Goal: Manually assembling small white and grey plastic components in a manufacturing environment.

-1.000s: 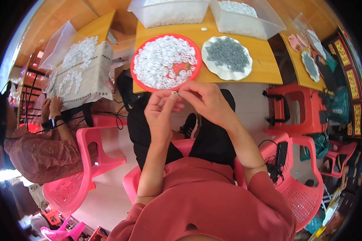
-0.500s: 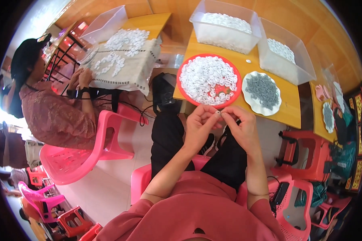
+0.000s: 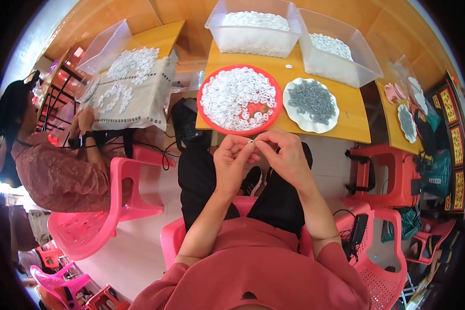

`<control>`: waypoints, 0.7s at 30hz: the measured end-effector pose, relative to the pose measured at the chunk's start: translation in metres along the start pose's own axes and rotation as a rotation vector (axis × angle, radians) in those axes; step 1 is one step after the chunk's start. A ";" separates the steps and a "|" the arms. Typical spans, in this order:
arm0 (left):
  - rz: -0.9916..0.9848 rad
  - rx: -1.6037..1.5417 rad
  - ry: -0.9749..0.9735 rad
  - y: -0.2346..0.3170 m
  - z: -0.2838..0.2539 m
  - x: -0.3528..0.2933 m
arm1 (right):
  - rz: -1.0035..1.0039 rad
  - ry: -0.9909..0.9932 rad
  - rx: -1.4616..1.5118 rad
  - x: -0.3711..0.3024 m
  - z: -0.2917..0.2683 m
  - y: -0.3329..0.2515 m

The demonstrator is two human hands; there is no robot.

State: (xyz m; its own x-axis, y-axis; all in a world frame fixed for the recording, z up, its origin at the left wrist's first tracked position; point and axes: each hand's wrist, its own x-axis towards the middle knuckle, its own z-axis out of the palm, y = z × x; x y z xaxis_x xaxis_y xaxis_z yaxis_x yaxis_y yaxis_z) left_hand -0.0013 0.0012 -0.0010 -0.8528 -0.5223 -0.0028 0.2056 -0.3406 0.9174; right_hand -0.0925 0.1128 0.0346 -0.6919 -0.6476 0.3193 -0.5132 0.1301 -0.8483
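Observation:
My left hand (image 3: pixel 232 161) and my right hand (image 3: pixel 285 156) meet fingertip to fingertip above my lap, just in front of the table. Both pinch a small white piece (image 3: pixel 251 141) with a dark spot; most of it is hidden by the fingers. Beyond them, a red round tray (image 3: pixel 278 106) holds many white ring-shaped plastic pieces (image 3: pixel 232 95). To its right stands a white scalloped plate (image 3: pixel 293 120) heaped with small grey pieces (image 3: pixel 311 102).
Two clear plastic bins (image 3: pixel 253 41) (image 3: pixel 336 70) with white pieces stand at the back of the yellow table (image 3: pixel 354 121). A co-worker (image 3: pixel 62 170) sits left on a pink chair (image 3: pixel 119 191), at a cloth-covered table (image 3: pixel 144 103). A red stool (image 3: pixel 392 173) stands right.
The view has shifted, so the tables and trays sit farther left in it. My hands stay pinched together around the small piece.

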 end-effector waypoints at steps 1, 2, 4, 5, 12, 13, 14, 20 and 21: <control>-0.001 0.022 0.009 -0.001 -0.001 0.001 | 0.001 -0.014 0.008 0.000 0.000 0.002; -0.008 0.027 0.016 -0.002 -0.001 0.002 | 0.004 -0.023 -0.009 0.000 0.000 0.004; -0.048 0.031 0.020 -0.001 -0.001 0.004 | 0.047 -0.039 0.041 0.001 0.000 0.011; -0.079 0.039 0.036 0.000 -0.002 0.005 | 0.080 -0.063 0.098 0.002 0.000 0.015; -0.124 0.024 0.073 -0.001 -0.008 0.009 | 0.058 0.170 -0.265 0.045 -0.024 0.073; -0.134 0.017 0.094 -0.001 -0.007 0.010 | 0.037 0.184 -0.351 0.055 -0.025 0.084; -0.136 0.015 0.088 -0.001 -0.008 0.011 | 0.015 0.193 -0.435 0.063 -0.025 0.094; -0.153 -0.007 0.100 0.001 -0.009 0.010 | 0.089 0.013 -0.827 0.088 -0.002 0.096; -0.154 -0.010 0.100 0.002 -0.009 0.010 | 0.090 0.015 -0.828 0.089 0.002 0.097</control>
State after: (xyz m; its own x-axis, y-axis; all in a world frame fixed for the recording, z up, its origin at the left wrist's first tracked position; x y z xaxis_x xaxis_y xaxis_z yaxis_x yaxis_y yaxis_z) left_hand -0.0052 -0.0115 -0.0028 -0.8227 -0.5383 -0.1828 0.0814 -0.4297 0.8993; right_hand -0.2035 0.0661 -0.0202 -0.7516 -0.5991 0.2760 -0.6593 0.6947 -0.2875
